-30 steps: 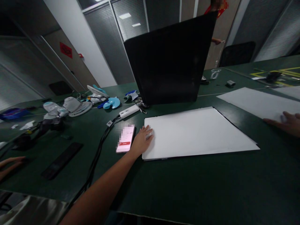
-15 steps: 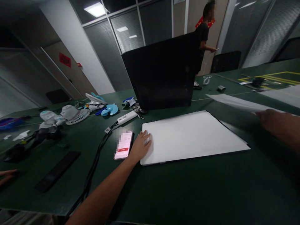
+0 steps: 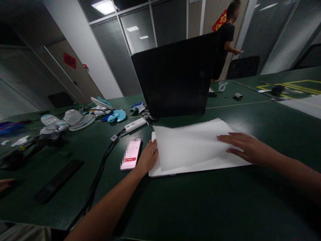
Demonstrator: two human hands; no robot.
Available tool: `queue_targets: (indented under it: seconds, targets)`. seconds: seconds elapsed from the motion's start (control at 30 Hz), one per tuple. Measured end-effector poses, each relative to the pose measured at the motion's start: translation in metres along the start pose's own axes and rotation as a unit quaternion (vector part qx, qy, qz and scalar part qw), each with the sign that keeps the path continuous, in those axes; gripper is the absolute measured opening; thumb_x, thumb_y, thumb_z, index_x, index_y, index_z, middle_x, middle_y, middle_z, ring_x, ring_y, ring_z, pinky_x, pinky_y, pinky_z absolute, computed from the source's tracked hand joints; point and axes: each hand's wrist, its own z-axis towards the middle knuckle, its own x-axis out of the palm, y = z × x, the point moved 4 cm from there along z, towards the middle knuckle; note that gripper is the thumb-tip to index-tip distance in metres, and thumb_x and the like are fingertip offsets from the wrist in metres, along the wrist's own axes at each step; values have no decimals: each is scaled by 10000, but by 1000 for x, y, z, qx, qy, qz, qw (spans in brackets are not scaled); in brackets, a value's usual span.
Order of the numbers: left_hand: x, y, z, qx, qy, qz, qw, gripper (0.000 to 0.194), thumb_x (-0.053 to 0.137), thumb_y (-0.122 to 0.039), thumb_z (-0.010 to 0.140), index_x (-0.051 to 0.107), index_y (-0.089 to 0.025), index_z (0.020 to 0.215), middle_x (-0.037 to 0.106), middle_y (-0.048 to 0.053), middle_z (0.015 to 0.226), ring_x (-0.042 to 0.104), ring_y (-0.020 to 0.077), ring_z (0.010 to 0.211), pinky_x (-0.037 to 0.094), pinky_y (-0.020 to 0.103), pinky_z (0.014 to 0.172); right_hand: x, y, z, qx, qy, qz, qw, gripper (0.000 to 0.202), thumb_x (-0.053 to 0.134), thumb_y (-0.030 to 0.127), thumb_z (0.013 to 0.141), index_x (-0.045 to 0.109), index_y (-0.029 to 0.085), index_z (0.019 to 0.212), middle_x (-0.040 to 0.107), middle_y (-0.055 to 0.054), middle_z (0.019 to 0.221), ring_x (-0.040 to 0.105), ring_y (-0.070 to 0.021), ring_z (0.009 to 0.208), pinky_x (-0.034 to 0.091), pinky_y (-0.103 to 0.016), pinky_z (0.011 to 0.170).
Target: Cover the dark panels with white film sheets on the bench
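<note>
A white sheet [image 3: 188,147] lies loosely over a white paper stack [image 3: 160,172], its left side curling up a little. My left hand [image 3: 148,155] rests at the left edge of the stack, partly behind the curled sheet, so its fingertips are hidden. On the right part of the sheet, my right hand [image 3: 242,145] lies with fingers stretched out and spread. Just left of my left hand is a phone [image 3: 131,154] with a lit pink screen.
Behind the paper stands a large black panel [image 3: 178,80]. Left are a white power strip [image 3: 135,124], black cables [image 3: 102,167], a dark bar [image 3: 59,180], small fans [image 3: 81,122] and another person's hand [image 3: 6,184]. A person [image 3: 225,43] stands beyond the table.
My right hand has come in from the right with the sheet, which now covers much of the stack. My left hand has barely moved. The standing person has shifted right.
</note>
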Motion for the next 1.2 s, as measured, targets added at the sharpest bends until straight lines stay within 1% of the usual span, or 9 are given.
queue_targets:
  seconds: [0.17,0.43,0.67,0.83,0.9,0.97,1.03,1.13,1.2]
  targets:
    - [-5,6,-2,-82,-26,-32,996,626,200,-494,1104,568,-148,1474,524,146,1569,447,299,1507,335,523,1262,19,18,4,-62,112,37,991,724,547,613,953,334,437,1622,323,14,1651,396,-303,1492,402,-611,1206]
    - [-3,7,0,-110,-5,-10,994,714,570,-427,976,389,-112,1590,417,190,1629,449,357,1499,361,533,1240,13,37,4,-84,103,84,988,823,619,620,906,301,412,1636,289,-27,1665,374,-344,1500,357,-657,1208]
    - [-2,17,2,-112,-22,-55,992,754,628,-351,921,383,-158,1608,385,124,1662,415,330,1524,347,481,1272,11,47,5,-109,101,86,985,740,559,540,963,286,416,1638,278,-17,1670,375,-301,1506,337,-617,1234]
    - [3,29,3,-118,-26,-120,985,699,558,-420,980,381,-172,1609,336,103,1687,373,290,1549,308,468,1286,9,51,5,-123,100,70,985,763,539,551,964,243,414,1653,248,-13,1681,336,-293,1529,349,-596,1228]
    - [4,30,3,-118,-31,-135,983,683,537,-432,992,382,-186,1610,333,93,1690,359,276,1556,305,458,1287,9,40,6,-80,89,47,992,757,497,606,966,264,396,1655,225,-3,1690,303,-285,1546,322,-578,1251]
    - [4,28,3,-114,-33,-131,984,688,530,-414,992,363,-190,1620,329,88,1692,334,268,1567,289,457,1293,7,18,6,39,66,15,997,756,406,670,977,312,341,1652,221,-8,1695,268,-269,1563,261,-543,1291]
    - [3,24,3,-115,-29,-106,987,729,551,-378,974,322,-179,1637,321,95,1693,326,273,1570,274,465,1300,5,-9,2,176,45,-13,983,840,300,728,977,363,215,1639,265,-94,1677,277,-312,1553,248,-571,1285]
    - [2,15,2,-113,-13,-52,992,782,582,-308,935,293,-154,1645,293,112,1703,318,280,1574,242,469,1316,6,-38,-7,289,47,-20,956,985,209,786,957,430,52,1575,434,-262,1535,479,-428,1379,397,-675,1124]
    - [3,10,1,-92,1,-26,995,752,558,-284,938,312,-145,1635,271,115,1711,287,274,1586,211,468,1327,10,-46,-11,308,59,-3,950,987,222,807,947,447,72,1566,487,-256,1490,568,-410,1271,459,-643,1074]
